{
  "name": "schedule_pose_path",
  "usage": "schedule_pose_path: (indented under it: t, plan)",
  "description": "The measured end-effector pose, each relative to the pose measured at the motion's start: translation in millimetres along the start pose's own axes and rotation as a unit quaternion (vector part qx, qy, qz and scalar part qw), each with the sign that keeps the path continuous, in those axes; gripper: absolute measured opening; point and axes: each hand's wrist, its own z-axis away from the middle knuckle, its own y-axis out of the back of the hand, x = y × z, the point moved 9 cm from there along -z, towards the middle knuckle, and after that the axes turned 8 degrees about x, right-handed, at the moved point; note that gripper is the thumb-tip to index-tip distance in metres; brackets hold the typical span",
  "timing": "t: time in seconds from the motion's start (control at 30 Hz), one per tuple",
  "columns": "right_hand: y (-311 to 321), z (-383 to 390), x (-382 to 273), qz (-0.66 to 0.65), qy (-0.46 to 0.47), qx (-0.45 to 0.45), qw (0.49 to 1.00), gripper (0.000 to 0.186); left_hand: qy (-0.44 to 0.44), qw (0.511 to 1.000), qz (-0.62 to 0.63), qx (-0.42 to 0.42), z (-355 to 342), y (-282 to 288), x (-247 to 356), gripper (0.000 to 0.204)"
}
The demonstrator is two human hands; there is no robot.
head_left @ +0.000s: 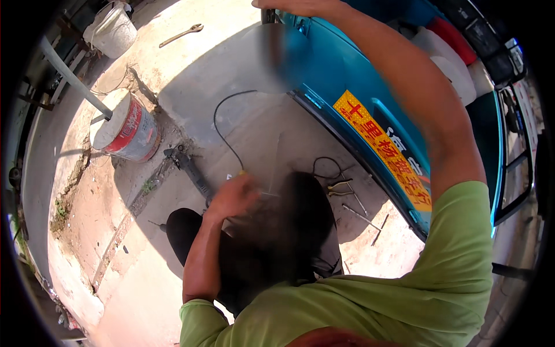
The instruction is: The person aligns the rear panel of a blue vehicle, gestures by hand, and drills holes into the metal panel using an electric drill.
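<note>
Cable (215, 120) here is thin and black, bowed in a loose curve over the concrete floor (191, 118), with a yellowish end at the left hand (236, 195). Those fingers look curled round that end, though blur hides the exact grip. Right hand (300, 6) is up at the turquoise vehicle's (326, 58) top corner, can't tell if it's clenched. I'd guess light, springy, not fragile; best held near the yellow bit.

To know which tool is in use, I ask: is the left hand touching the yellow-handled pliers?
Apart. The head view shows the yellow-handled pliers lying on the ground, with the right knee between them and the left hand.
</note>
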Motion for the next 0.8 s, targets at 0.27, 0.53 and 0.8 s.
schedule_pose_path:
  t: [0.27,0.53,0.8]
  plan:
    - [-25,32,-6,0.064,-0.189,-0.048,0.979,0.125,-0.092,0.994,0.023,0.059,-50,46,-37,0.038]
    - [-2,50,-20,0.101,-0.273,-0.088,0.953,0.123,0.102,0.974,0.203,-0.022,-139,15,-138,0.039]
    - [-8,53,-30,0.173,-0.216,-0.001,0.961,0.118,0.104,0.96,0.258,-0.015,-167,0,-159,0.038]
